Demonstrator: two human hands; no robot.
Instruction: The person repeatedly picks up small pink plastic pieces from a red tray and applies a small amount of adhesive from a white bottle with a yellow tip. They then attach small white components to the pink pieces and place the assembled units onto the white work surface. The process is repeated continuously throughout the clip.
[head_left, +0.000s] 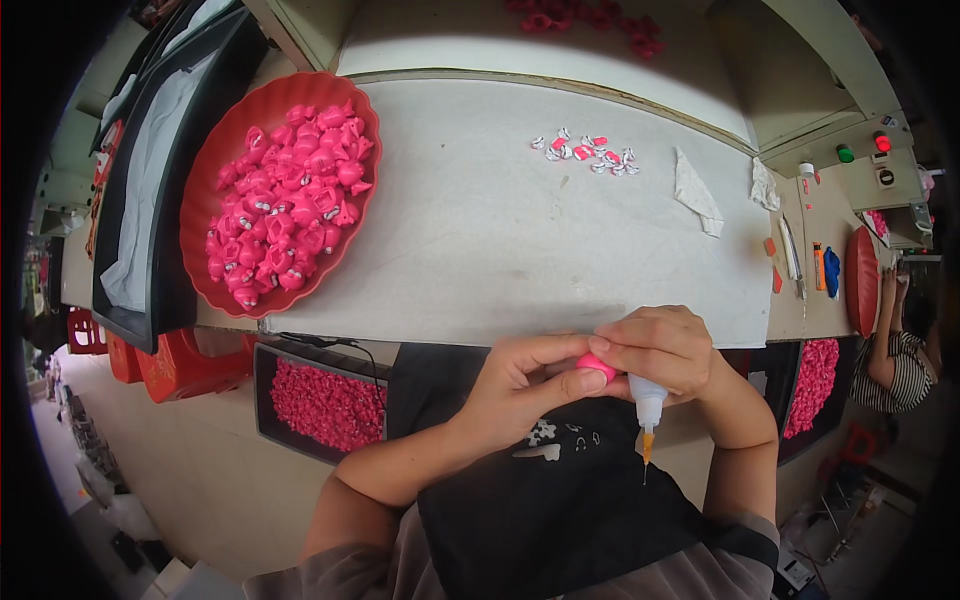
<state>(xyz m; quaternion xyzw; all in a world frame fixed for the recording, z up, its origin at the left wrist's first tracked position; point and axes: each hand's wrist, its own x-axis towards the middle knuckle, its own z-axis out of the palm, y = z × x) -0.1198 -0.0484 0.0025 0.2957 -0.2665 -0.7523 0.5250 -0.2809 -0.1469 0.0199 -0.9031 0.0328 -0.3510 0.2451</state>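
Note:
Between the thumb and fingers of my left hand (530, 380) is a small round pink plastic piece (596, 368). My right hand (665, 350) meets it there, its fingertips on the piece. In the right palm I also grip a white glue bottle (649, 400), whose amber needle tip (648, 450) points down over my dark apron. Both hands are just off the near edge of the white worktable (450, 230). Farther back on the table lies a scatter of small white-and-pink parts (588, 152). What the fingers cover of the pink piece is hidden.
A red scalloped bowl (196, 240) heaped with pink pieces stands at the left, beside a black tray (185, 210). Paper scraps (696, 195) lie at the right. Bins of pink pieces (328, 408) sit below the table edge. Another person (895, 365) is at the far right.

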